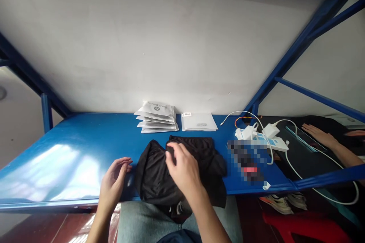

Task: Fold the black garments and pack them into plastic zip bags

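Note:
A crumpled piece of black cloth, thin and soft, lies in loose folds on the blue tabletop and hangs over its front edge. My right hand is on top of it, with thumb and forefinger curled in around a raised fold near the middle. To the left of the cloth, my left hand hovers by the table edge, its fingers loosely bent and apart, with nothing in them. How the cloth is shaped cannot be made out.
Behind the cloth stand a stack of white zip bags and a flat white bag. A white power strip with chargers and cables lies right, near a blurred-out object. Another person's hand rests on a tablet beyond the blue frame.

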The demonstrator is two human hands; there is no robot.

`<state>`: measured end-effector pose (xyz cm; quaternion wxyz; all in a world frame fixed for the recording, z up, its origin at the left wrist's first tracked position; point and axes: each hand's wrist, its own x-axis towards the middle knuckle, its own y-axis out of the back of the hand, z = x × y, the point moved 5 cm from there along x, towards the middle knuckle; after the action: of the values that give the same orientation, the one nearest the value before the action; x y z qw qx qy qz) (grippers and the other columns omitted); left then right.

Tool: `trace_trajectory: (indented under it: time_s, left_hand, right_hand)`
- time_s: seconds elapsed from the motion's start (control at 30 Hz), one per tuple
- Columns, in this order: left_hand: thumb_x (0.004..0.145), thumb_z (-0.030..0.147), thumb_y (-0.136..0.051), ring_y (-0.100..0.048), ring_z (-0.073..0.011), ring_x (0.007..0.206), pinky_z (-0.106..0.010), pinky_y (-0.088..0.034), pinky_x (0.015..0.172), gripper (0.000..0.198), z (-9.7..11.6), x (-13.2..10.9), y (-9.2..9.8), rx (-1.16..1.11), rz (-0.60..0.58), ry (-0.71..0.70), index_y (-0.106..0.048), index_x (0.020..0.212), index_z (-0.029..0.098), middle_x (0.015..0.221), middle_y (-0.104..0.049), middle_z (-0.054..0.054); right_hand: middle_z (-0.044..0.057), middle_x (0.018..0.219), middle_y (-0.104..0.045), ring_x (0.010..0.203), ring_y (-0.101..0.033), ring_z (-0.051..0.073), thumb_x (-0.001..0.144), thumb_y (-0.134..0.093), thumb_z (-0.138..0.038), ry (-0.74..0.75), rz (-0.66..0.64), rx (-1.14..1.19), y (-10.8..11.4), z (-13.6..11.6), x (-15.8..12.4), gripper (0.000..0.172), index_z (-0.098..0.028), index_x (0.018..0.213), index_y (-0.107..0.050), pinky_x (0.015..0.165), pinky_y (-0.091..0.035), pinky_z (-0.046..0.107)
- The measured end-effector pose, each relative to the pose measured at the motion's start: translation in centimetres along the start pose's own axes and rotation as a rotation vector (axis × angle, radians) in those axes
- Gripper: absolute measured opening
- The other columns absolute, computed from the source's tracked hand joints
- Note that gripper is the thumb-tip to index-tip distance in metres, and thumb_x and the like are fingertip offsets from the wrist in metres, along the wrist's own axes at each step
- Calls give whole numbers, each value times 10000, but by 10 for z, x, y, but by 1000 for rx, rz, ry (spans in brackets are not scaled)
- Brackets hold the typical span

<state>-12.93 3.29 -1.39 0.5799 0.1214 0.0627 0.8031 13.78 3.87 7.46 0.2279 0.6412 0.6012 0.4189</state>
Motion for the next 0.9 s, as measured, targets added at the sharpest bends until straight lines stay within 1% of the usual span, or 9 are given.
trace_trajectory:
  time_s: [0.1,0.17,0.23,0.33,0.43,0.53,0.63,0.8,0.9]
  left_hand:
    - [845,627,-639,-699,-232,837,-355,-587,792,510,0,0,0,15,-1,-3,-666,1075,173,1011,-750,-103]
    - [847,630,-629,-705,-234,829,-359,-591,787,510,1,-1,1,22,11,-3,-664,1070,172,1001,-755,-106]
    - [841,634,-629,-710,-237,812,-363,-594,779,509,2,-1,1,27,24,0,-666,1055,174,982,-759,-105]
    - [830,636,-639,-717,-241,808,-365,-597,777,509,2,-1,0,36,24,2,-669,1051,179,975,-764,-101]
    - [829,627,-649,-725,-249,828,-364,-597,785,501,1,0,0,57,15,0,-674,1066,187,992,-768,-98]
    - [826,628,-647,-731,-258,829,-367,-599,785,497,-1,1,1,74,16,3,-674,1062,191,984,-772,-98]
    - [823,648,-633,-735,-259,834,-365,-599,792,510,-4,2,1,95,17,26,-672,1053,194,980,-774,-97]
    - [826,660,-617,-739,-255,831,-347,-594,761,524,-5,5,1,118,43,65,-651,1098,214,981,-766,-76]
    - [849,654,-594,-717,-241,757,-311,-557,672,495,18,5,-13,209,109,27,-648,1080,219,872,-746,-50]
  right_hand:
    - [130,1224,-655,1039,-697,279,979,-603,-443,-54,-201,-135,-34,-7,5,513,-253,1449,-527,802,-549,347]
    - [147,1271,-627,1064,-690,295,949,-654,-421,-85,-249,-195,-49,-3,5,599,-260,1501,-485,809,-551,361]
    - [127,1258,-627,1042,-694,277,965,-618,-314,-83,-241,-198,-52,1,5,573,-302,1518,-470,799,-547,348]
    - [62,1155,-653,935,-712,219,983,-503,-163,-45,-223,-86,-35,5,5,568,-384,1506,-490,772,-534,300]
    - [15,1070,-647,873,-701,163,1007,-425,-143,-10,-165,119,-1,16,1,545,-417,1462,-548,799,-527,252]
    - [14,1033,-634,871,-683,153,1039,-381,-202,-32,-74,246,37,48,-10,474,-375,1422,-601,845,-533,250]
    - [31,1023,-630,912,-673,176,1050,-380,-273,-96,10,208,60,94,-26,411,-338,1328,-675,864,-540,280]
    - [54,984,-585,911,-658,223,1015,-436,-280,-169,72,-31,53,154,-49,366,-318,1233,-728,852,-558,351]
    - [67,1043,-558,954,-653,225,1024,-430,-286,-166,96,-29,42,168,-54,379,-321,1276,-711,858,-563,363]
